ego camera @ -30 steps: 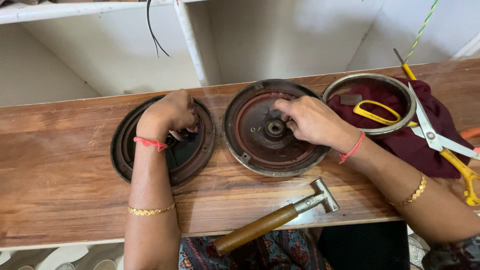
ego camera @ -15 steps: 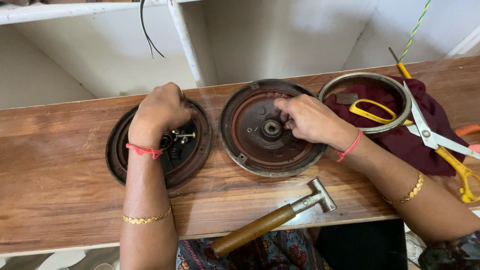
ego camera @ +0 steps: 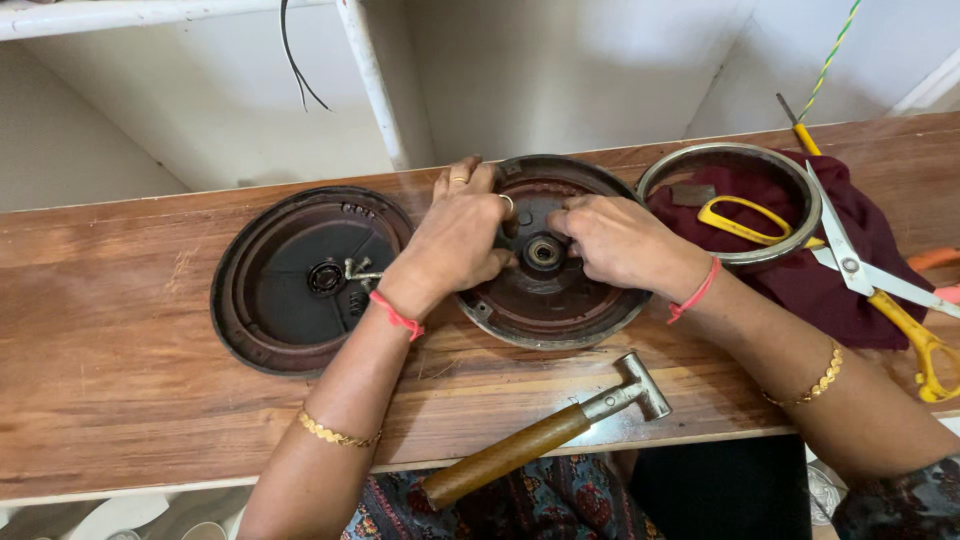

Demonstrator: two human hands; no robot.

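Both hands rest on the brown round plate [ego camera: 545,300]: left hand [ego camera: 455,240] on its left half, right hand [ego camera: 620,240] on its right, fingertips beside the centre hub [ego camera: 543,252]. Left of this plate lies a darker plate [ego camera: 300,285]; a hammer [ego camera: 545,435] lies in front.

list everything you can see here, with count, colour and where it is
round disc: 1, dark rusty brown, middle of the bench, under both hands
second round disc: 1, black-brown, left on the bench, untouched
metal ring: 1, grey, right, lying on the cloth
cloth: 1, maroon, right end of the bench
scissors: 2 pairs, yellow handles, on the cloth and ring
hammer: 1, wooden handle and steel head, front edge of the bench
bench: 1, brown wood
shelf frame: 1, white, behind the bench
wire: 1, black, hanging at the back
cord: 1, green and yellow, top right
left hand: on the middle disc, red thread at the wrist
right hand: on the same disc, at its hub
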